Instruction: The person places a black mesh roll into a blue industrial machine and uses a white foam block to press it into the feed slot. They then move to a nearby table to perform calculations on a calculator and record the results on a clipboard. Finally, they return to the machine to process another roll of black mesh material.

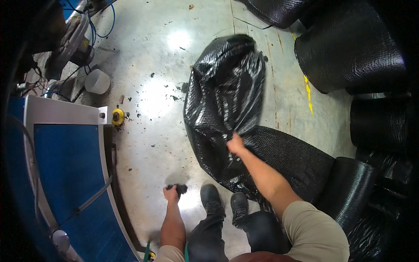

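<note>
In front of me on the floor lies a large black plastic bag (224,83), bulging and wrinkled. My right hand (236,145) is closed on a gathered fold of it near its lower middle. A strip of black bubble wrap (288,159) spreads from beside the bag to a roll (351,187) at my right; where the bag and strip meet is hard to make out. Lower and to the left, my left hand (171,193) grips a small crumpled black scrap (181,189) above the floor. Its exact kind cannot be told.
A blue and white machine (65,161) stands along the left, with a yellow foot (118,117), cables and a whitish tub (97,81) near it. Big black rolls (353,48) crowd the right side. Dark scraps dot the grey floor (152,131). My boots (211,196) stand close to the bag.
</note>
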Action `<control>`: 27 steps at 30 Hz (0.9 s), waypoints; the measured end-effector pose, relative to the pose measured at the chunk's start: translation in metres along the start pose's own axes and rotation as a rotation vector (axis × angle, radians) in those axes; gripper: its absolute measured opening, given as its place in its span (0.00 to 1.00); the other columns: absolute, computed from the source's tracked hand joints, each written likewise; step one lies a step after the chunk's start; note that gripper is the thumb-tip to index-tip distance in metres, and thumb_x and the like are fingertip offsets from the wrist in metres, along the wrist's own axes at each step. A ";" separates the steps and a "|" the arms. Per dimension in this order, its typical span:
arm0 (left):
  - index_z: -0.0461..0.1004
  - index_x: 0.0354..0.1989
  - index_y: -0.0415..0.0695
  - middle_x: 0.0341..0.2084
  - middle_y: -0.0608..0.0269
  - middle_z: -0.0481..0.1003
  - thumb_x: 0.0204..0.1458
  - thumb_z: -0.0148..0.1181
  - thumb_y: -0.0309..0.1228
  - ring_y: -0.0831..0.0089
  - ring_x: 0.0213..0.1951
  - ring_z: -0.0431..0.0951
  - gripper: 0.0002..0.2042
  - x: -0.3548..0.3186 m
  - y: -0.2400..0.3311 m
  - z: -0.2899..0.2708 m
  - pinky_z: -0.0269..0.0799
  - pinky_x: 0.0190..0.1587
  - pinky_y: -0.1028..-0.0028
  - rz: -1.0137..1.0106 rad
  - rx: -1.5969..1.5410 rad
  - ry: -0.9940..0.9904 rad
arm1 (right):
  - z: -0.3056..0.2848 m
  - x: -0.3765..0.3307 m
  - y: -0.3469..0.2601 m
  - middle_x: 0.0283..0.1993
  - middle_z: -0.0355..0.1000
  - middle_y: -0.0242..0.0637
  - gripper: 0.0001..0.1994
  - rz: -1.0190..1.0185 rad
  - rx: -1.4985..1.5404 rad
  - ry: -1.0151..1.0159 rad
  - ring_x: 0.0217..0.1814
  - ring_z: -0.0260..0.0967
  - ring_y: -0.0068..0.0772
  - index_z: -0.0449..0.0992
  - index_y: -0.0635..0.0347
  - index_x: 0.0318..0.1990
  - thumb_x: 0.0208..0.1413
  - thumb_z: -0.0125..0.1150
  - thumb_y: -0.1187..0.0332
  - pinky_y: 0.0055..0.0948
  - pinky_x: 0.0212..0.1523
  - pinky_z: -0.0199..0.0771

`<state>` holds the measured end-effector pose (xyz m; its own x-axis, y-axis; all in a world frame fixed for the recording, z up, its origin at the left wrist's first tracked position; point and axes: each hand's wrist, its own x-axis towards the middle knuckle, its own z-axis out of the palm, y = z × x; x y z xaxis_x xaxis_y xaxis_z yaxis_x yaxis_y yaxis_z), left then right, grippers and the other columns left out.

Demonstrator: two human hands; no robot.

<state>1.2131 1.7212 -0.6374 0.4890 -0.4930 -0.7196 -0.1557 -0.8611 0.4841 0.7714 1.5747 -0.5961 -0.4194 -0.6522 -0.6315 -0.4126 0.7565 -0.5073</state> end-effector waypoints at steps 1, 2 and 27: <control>0.70 0.62 0.40 0.53 0.46 0.78 0.51 0.74 0.27 0.56 0.48 0.83 0.29 0.009 0.013 -0.011 0.83 0.50 0.57 0.014 -0.168 0.000 | 0.016 -0.039 -0.032 0.58 0.82 0.59 0.31 -0.184 -0.060 -0.073 0.61 0.80 0.61 0.74 0.63 0.67 0.53 0.67 0.71 0.48 0.65 0.79; 0.72 0.60 0.39 0.45 0.49 0.81 0.52 0.72 0.26 0.59 0.46 0.83 0.26 0.015 0.037 -0.015 0.84 0.47 0.59 0.040 -0.324 -0.025 | 0.025 -0.077 -0.049 0.57 0.83 0.56 0.27 -0.264 -0.054 -0.130 0.61 0.81 0.58 0.78 0.64 0.63 0.53 0.66 0.71 0.46 0.65 0.79; 0.69 0.75 0.42 0.60 0.55 0.81 0.70 0.62 0.41 0.59 0.52 0.85 0.28 -0.732 0.422 -0.036 0.84 0.52 0.63 0.446 0.259 -1.465 | -0.589 -0.715 -0.133 0.85 0.58 0.47 0.50 -0.136 0.732 0.337 0.84 0.61 0.45 0.66 0.59 0.80 0.62 0.68 0.31 0.41 0.81 0.60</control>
<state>0.8201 1.7229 0.1112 -0.8483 -0.2602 -0.4613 -0.2694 -0.5379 0.7988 0.6497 1.9126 0.2681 -0.6724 -0.6317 -0.3859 0.1067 0.4332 -0.8950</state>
